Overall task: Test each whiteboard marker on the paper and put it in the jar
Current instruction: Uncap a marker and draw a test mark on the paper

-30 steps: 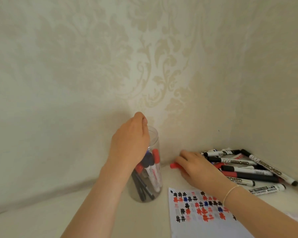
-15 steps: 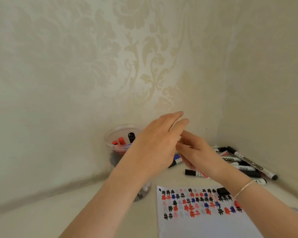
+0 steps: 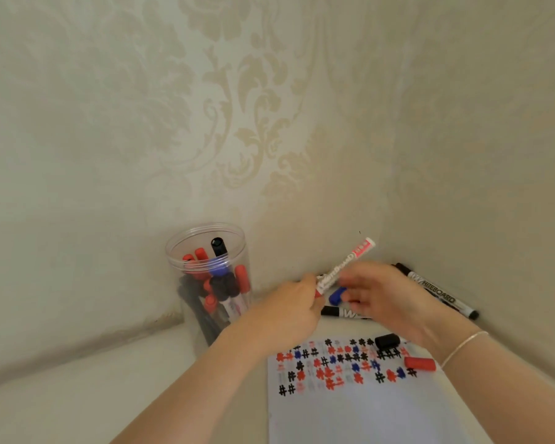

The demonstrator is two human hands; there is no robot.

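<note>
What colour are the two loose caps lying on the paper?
One black cap and one red cap, clearest in the head view.

We see cream wallpaper [image 3: 237, 123] with a pale beige damask leaf pattern. The jar [image 3: 186, 251] is clear, and in it we see red, blue and black marker caps. The held marker [image 3: 346, 267] is white with red print and a red end. The paper [image 3: 366, 418] is white, with rows of hash marks in black, red and blue. On it lie a black cap [image 3: 387, 341] and a red cap [image 3: 419, 363]. Behind, a white marker [image 3: 436, 290] bears black lettering and black ends. The bracelet [image 3: 463, 346] is silvery white.
</note>
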